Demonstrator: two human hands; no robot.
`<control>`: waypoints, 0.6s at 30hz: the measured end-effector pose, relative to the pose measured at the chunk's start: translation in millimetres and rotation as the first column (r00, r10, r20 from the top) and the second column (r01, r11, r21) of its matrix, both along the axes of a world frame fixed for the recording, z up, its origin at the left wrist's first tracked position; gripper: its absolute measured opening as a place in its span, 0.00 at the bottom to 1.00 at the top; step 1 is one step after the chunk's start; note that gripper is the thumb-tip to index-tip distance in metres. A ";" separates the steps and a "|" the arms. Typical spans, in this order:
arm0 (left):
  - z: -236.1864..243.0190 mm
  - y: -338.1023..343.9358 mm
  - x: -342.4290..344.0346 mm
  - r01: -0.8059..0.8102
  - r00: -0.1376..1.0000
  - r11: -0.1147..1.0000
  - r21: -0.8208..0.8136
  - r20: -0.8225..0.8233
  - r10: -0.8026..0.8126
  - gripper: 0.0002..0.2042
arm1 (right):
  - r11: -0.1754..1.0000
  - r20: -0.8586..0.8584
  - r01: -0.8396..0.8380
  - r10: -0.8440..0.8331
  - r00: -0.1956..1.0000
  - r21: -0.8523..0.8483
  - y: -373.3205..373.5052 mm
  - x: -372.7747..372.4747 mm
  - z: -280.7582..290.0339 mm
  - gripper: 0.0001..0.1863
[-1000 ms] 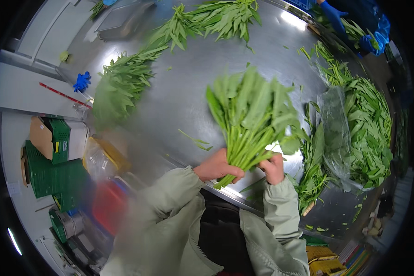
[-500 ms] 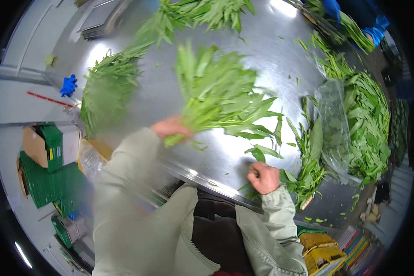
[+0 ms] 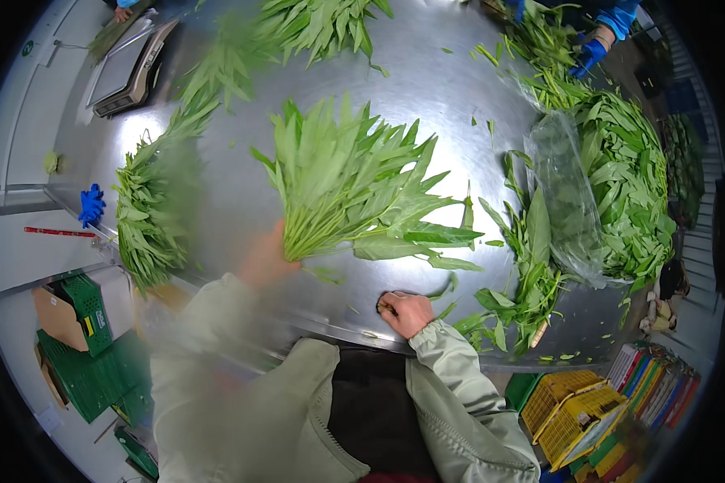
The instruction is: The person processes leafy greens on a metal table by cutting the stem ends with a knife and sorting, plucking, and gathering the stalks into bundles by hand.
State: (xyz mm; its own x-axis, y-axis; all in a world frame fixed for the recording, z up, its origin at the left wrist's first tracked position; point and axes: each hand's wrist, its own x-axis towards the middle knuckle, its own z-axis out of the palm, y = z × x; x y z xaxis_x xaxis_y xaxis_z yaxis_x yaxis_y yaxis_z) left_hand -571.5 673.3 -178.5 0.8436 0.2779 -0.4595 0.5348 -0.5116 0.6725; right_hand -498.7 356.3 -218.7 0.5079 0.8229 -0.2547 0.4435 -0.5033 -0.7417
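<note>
My left hand [image 3: 266, 256], blurred, is closed round the stem ends of a bunch of leafy greens [image 3: 354, 185]. The long narrow leaves fan out away from me over the steel table [image 3: 242, 185]. Near the table's front edge, my right hand [image 3: 408, 313] is curled into a fist. What it holds, if anything, is hidden. A few loose leaves and stems [image 3: 532, 282] lie to the right of that fist. Farther right is a big heap of greens [image 3: 624, 193], partly covered by a clear plastic bag [image 3: 562, 193].
More bunches lie at the left [image 3: 149, 217] and far side [image 3: 318, 28]. A scale [image 3: 129, 72] and a blue glove [image 3: 92, 204] are at the left. A co-worker's blue-gloved hand [image 3: 590, 58] handles greens at far right. Yellow crates [image 3: 576, 410] and green crates [image 3: 93, 362] stand below.
The bunch has shifted slightly left and its leaves have come to rest from blur. My right fist has moved left along the table's front edge. The view has shifted a little.
</note>
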 end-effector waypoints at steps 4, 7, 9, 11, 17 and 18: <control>37.4 18.2 29.1 0.036 0.999 0.986 -0.165 0.005 -0.035 0.37 | 0.997 -0.022 0.056 -0.057 0.998 -0.060 4.7 2.6 -1.0 0.08; 82.6 35.1 71.8 0.107 0.988 0.939 -0.328 0.139 -0.064 0.35 | 0.992 -0.007 0.084 -0.085 0.996 -0.093 6.8 1.7 -3.0 0.08; 81.6 55.4 94.8 0.148 0.985 0.868 -0.474 0.153 -0.084 0.35 | 0.990 -0.028 0.099 -0.102 0.994 -0.099 9.4 0.3 -5.8 0.09; 58.9 85.3 120.0 0.282 0.958 0.804 -0.524 0.196 -0.209 0.34 | 0.987 -0.053 0.115 -0.121 0.991 -0.111 8.8 -0.8 -4.4 0.09; 5.2 173.0 176.5 0.547 0.837 0.809 0.218 -0.106 -0.537 0.32 | 0.981 -0.077 0.169 -0.176 0.981 -0.094 13.3 0.2 0.6 0.08; 5.1 181.4 181.6 0.519 0.851 0.822 0.235 -0.057 -0.522 0.30 | 0.978 -0.080 0.198 -0.203 0.976 -0.064 12.7 -0.8 -1.5 0.07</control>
